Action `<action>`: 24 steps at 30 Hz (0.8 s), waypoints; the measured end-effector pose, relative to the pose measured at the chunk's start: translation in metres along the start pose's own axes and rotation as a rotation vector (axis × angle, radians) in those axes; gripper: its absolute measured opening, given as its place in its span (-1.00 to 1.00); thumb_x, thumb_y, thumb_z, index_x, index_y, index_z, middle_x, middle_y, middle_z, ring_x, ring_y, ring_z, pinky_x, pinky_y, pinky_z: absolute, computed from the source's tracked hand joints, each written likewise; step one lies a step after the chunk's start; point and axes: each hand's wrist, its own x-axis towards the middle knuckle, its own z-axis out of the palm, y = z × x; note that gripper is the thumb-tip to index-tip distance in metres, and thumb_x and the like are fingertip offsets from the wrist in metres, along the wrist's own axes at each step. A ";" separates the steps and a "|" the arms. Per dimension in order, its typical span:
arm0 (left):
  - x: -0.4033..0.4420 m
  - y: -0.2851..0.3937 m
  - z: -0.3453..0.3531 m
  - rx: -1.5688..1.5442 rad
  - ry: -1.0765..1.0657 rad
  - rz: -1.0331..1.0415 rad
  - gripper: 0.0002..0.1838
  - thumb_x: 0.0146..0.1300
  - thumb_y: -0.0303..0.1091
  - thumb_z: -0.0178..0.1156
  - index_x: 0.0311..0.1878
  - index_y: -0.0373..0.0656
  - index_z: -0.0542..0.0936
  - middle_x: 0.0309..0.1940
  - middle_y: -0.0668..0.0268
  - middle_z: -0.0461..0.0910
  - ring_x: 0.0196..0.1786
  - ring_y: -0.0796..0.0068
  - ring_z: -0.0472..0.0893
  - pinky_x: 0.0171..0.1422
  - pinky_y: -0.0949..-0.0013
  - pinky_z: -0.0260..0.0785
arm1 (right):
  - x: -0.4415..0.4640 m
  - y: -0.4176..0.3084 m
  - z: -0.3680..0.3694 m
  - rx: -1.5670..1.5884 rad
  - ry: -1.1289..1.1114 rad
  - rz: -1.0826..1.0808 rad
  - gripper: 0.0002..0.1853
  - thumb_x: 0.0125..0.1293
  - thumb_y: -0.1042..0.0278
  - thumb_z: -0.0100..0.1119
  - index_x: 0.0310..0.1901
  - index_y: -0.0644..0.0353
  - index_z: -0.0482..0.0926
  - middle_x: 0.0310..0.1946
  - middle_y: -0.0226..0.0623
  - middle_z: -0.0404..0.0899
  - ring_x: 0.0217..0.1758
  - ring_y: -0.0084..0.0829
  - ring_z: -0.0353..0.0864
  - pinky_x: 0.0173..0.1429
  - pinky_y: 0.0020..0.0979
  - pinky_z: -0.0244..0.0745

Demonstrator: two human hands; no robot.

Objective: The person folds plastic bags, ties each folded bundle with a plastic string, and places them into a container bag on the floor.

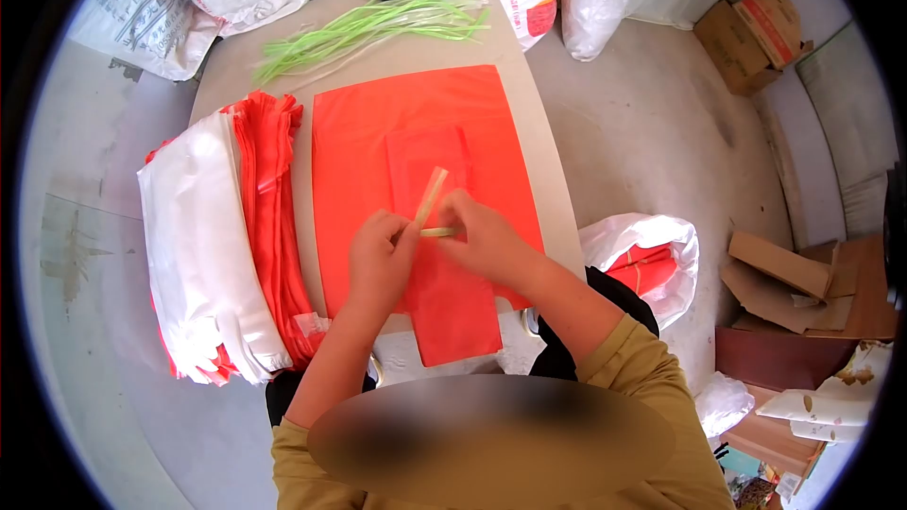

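Both hands are over a red sheet spread on the table, where a narrower folded red piece runs down past the near edge. A thin yellowish strip is pinched in my left hand, its free end pointing up and away. My right hand, close beside it on the right, has its fingers closed on a short bent part of a yellowish strip. Whether the two parts form one strip is hidden by the fingers.
Left of the sheet lies a thick stack of white and red bags. Green strips lie at the table's far end. An open white bag holding red pieces stands right of the table. Cardboard boxes sit farther right.
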 end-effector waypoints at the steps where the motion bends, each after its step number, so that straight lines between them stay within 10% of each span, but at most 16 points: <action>1: 0.000 -0.002 -0.001 0.011 -0.009 -0.023 -0.86 0.32 -0.44 0.37 -0.32 -0.28 0.64 -0.47 0.20 0.49 -0.39 0.30 0.52 -0.29 0.26 0.34 | -0.001 -0.005 -0.004 -0.128 0.003 -0.038 -0.77 0.31 0.52 0.19 0.00 0.25 0.58 -0.16 -0.18 0.63 -0.12 -0.14 0.63 -0.03 -0.19 0.55; 4: 0.000 -0.003 0.001 0.172 -0.064 0.152 -0.88 0.31 -0.44 0.36 -0.29 -0.26 0.62 -0.42 0.16 0.52 -0.37 0.20 0.54 -0.28 0.21 0.36 | 0.002 0.011 0.008 -0.342 0.261 -0.498 -0.78 0.20 0.57 0.22 -0.10 0.24 0.61 -0.13 -0.19 0.64 -0.04 -0.12 0.63 -0.01 -0.15 0.54; 16: -0.001 0.008 -0.003 -0.072 -0.203 0.079 -0.96 0.38 -0.55 0.27 -0.18 -0.25 0.59 -0.40 0.28 0.51 -0.35 0.45 0.52 -0.23 0.37 0.39 | 0.006 0.007 -0.019 -0.114 -0.215 -0.222 -0.89 0.22 0.40 0.35 -0.29 0.23 0.65 -0.28 -0.20 0.60 -0.20 -0.16 0.62 -0.09 -0.20 0.55; 24: -0.002 -0.007 -0.004 -0.128 -0.168 -0.011 -0.96 0.38 -0.54 0.28 -0.17 -0.26 0.60 -0.41 0.28 0.54 -0.36 0.51 0.53 -0.22 0.40 0.39 | 0.005 0.026 -0.011 -0.404 0.173 -0.457 -0.88 0.26 0.35 0.36 -0.20 0.16 0.72 -0.25 -0.27 0.64 -0.17 -0.15 0.62 -0.09 -0.21 0.56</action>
